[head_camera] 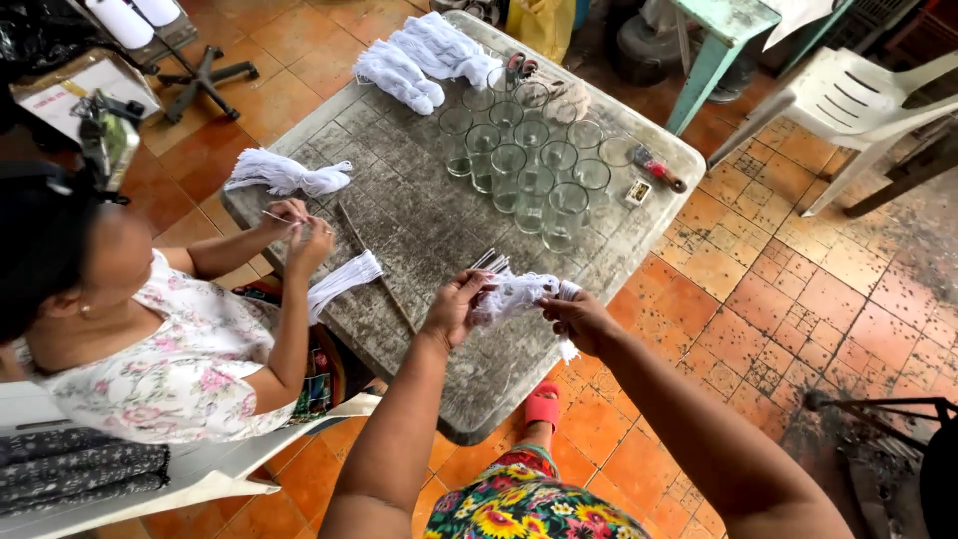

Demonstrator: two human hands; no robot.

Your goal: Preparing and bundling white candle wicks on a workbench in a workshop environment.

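My left hand (456,306) grips a bundle of white string wicks (514,292) over the near edge of a worn grey table (429,215). My right hand (577,317) pinches the same bundle at its right end, and loose strands hang below it. Thin metal pieces (489,262) stick out above my left fingers. Several clear empty glasses (524,165) stand grouped in the middle of the table.
A seated person at the left works a thin wick with both hands (299,228), white bundles (284,175) beside them. More white bundles (419,60) lie at the far end. Scissors (659,170), a white plastic chair (848,100), a teal stool (718,40) and a tiled floor surround the table.
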